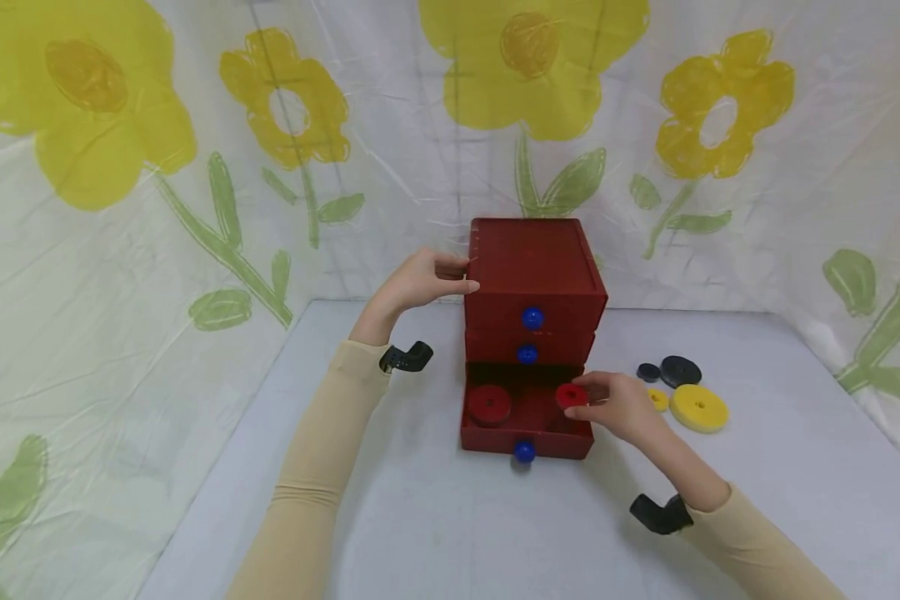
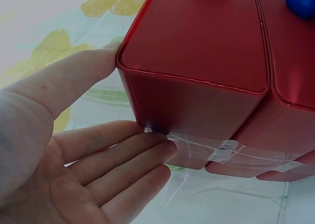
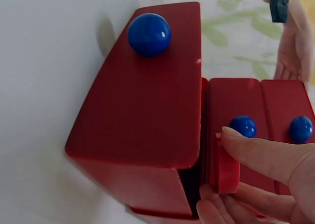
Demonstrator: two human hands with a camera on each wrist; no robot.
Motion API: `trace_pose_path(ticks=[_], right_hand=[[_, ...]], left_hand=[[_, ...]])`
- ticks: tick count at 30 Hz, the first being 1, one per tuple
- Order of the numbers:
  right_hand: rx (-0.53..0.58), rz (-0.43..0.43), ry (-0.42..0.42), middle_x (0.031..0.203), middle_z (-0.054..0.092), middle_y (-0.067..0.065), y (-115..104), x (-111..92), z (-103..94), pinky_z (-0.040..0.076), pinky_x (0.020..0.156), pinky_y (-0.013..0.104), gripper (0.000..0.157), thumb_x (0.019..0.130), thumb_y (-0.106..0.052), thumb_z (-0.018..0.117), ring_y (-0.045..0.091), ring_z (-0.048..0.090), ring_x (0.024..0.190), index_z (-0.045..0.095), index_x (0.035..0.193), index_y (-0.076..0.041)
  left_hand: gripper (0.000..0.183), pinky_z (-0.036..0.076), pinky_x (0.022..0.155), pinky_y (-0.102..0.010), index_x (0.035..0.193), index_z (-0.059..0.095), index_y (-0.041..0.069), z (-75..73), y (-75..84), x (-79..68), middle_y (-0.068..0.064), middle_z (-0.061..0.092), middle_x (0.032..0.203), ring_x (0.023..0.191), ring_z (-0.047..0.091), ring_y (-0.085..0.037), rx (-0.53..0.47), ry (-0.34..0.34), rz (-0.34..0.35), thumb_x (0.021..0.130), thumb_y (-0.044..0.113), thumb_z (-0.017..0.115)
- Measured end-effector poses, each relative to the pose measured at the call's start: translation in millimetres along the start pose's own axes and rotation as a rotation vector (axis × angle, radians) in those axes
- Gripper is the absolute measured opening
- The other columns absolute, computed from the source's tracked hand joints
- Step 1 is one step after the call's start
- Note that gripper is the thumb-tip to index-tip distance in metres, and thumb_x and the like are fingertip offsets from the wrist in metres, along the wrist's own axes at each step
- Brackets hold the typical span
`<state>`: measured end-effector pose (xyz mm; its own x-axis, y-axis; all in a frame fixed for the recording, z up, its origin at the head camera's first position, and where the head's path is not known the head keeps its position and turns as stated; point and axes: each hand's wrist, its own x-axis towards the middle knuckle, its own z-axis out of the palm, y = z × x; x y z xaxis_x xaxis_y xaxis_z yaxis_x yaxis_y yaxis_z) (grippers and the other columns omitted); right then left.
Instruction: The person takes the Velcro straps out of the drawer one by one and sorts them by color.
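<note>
A red chest of drawers (image 1: 534, 257) with round blue knobs stands on the table, its bottom drawer (image 1: 487, 438) pulled out. My left hand (image 1: 429, 277) touches the chest's upper left side; in the left wrist view its fingers are straight along that side, the thumb at the front edge. Between thumb and fingers, my right hand (image 1: 621, 405) pinches a small red disc (image 3: 227, 170) over the right part of the drawer. In the drawer's left part lies a larger red disc (image 1: 490, 404) with a centre hole. The upper two drawers are pushed in.
Right of the chest lie a large yellow disc (image 1: 699, 407), a small yellow disc (image 1: 658, 400), a large black disc (image 1: 680, 372) and a small black disc (image 1: 648, 372). A white sheet with yellow flowers (image 1: 390, 200) hangs behind the white table (image 1: 420, 525).
</note>
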<state>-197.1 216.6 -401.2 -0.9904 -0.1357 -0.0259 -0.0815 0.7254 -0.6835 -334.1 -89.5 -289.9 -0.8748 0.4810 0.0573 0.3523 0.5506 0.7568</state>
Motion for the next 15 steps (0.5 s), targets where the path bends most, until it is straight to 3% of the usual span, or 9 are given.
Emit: trace_pose_path(ticks=[15], right_hand=[[-0.029,0.004,0.054,0.109,0.067,0.021,19,-13,-17.5,0.058,0.072,0.037,0.054,0.078,-0.029,0.078,0.035,0.065,0.098,0.061,0.12,0.001]], left_hand=[[0.061,0.049,0.096,-0.035,0.134,0.055,0.01,1.0,-1.6,0.6,-0.004,0.057,0.133,0.121,0.055,-0.017,0.01,0.008,0.001,0.084,0.041,0.071]])
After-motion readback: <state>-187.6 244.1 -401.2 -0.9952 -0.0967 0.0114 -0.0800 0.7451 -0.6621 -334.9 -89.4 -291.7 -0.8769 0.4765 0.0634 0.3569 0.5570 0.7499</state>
